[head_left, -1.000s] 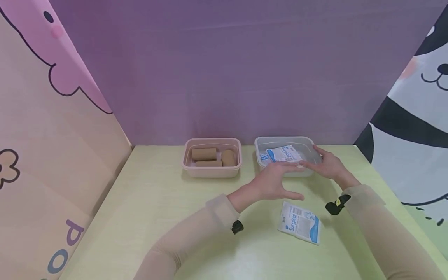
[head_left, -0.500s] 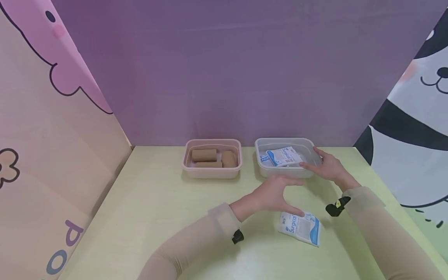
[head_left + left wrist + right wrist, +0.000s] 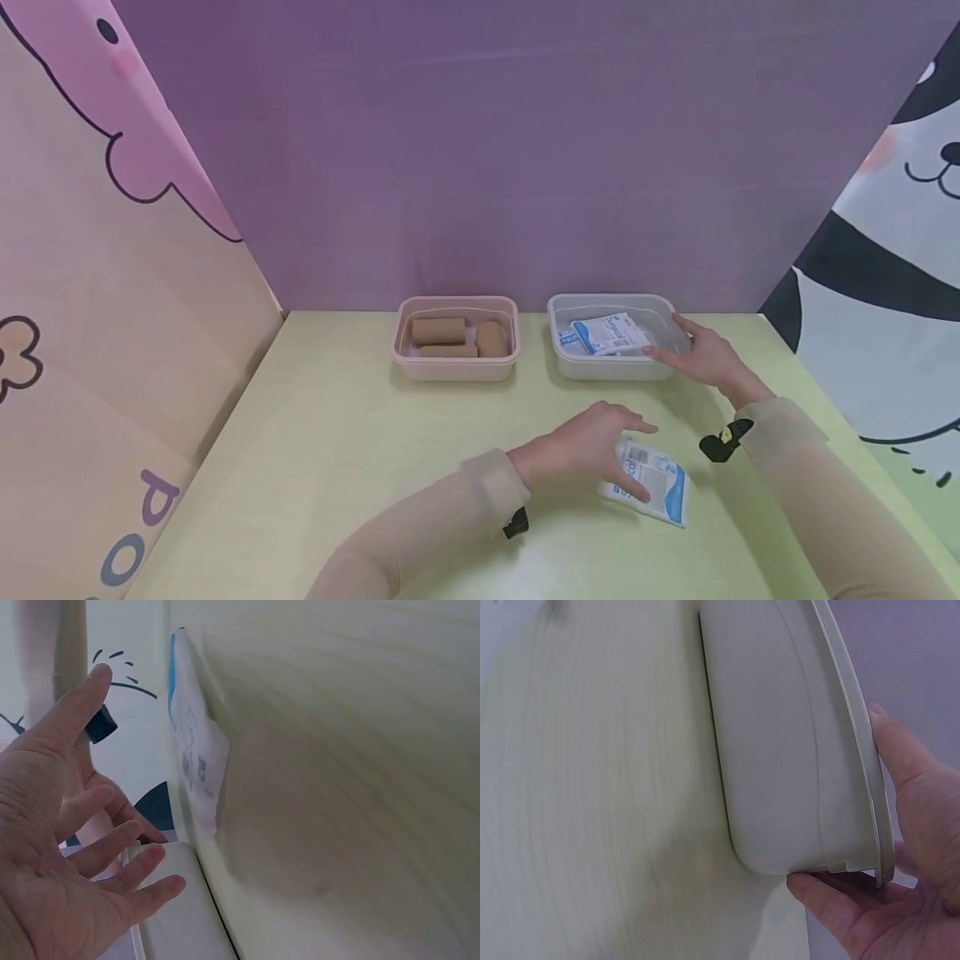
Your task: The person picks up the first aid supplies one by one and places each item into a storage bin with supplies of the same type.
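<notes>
A white packet with blue print reading "Surgical" (image 3: 666, 485) lies flat on the table. Over its left part hovers my left hand (image 3: 588, 446), thumb and fingers spread, partly hiding the print. In the left wrist view those fingers (image 3: 154, 889) are apart from the packet (image 3: 196, 742). My right hand (image 3: 708, 358) holds the right end of a white plastic box (image 3: 611, 369). The right wrist view has the thumb at the rim and the fingers against the end wall of the box (image 3: 780, 750). Inside it lie a similar "Surgical" packet (image 3: 606, 335) and a smaller blue-printed piece.
Left of the white box stands a pink plastic box (image 3: 454, 370) holding several brown rolls (image 3: 439, 331). Both boxes stand at the back of the pale table (image 3: 337, 417), close to a purple panel (image 3: 480, 167). Printed side panels flank the table.
My left hand has come back from the front of the white box, down over the packet on the table. My right hand keeps its hold on the box, which has not visibly moved.
</notes>
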